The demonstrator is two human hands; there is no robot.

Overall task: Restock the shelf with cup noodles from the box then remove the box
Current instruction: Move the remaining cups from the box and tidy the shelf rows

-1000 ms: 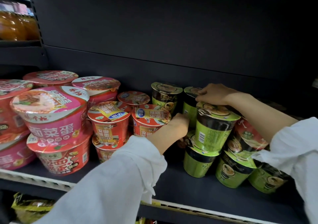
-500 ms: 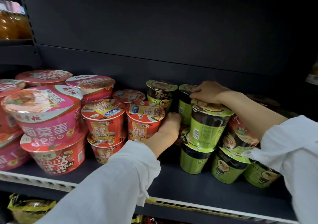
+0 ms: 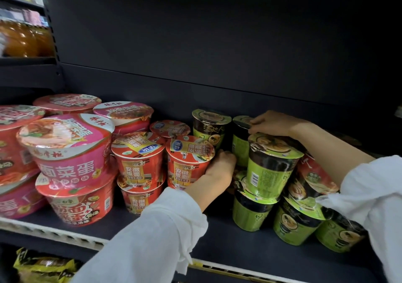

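1. Head view: a dark shelf (image 3: 217,245) is seen loaded with sealed cup noodles; what the cups contain is hidden by their printed lids.
2. At the left, wide pink bowls (image 3: 71,152) are stacked on red bowls (image 3: 80,204), with more pink-lidded bowls behind.
3. In the middle, red cups (image 3: 139,163) are stacked two high, and a further red lid is visible behind them.
4. The right-hand upper red cup (image 3: 188,165) is touched on its right side by the left hand (image 3: 219,169), whose fingers are curled against the cup wall; whether it is truly gripped cannot be told.
5. At the right, green cups (image 3: 252,213) are stacked in black-and-green columns, and the cups nearest the right edge are seen tilted.
6. The right hand (image 3: 272,124) is laid palm-down on top of a rear green cup (image 3: 240,143), its fingers curved over the lid rim.
7. A front upper green cup (image 3: 269,169) stands just below that wrist.
8. Both arms are covered by white sleeves (image 3: 152,239).
9. Orange bottles (image 3: 24,39) are visible on a neighbouring shelf at upper left, and a yellow packet (image 3: 41,267) lies below the shelf edge.
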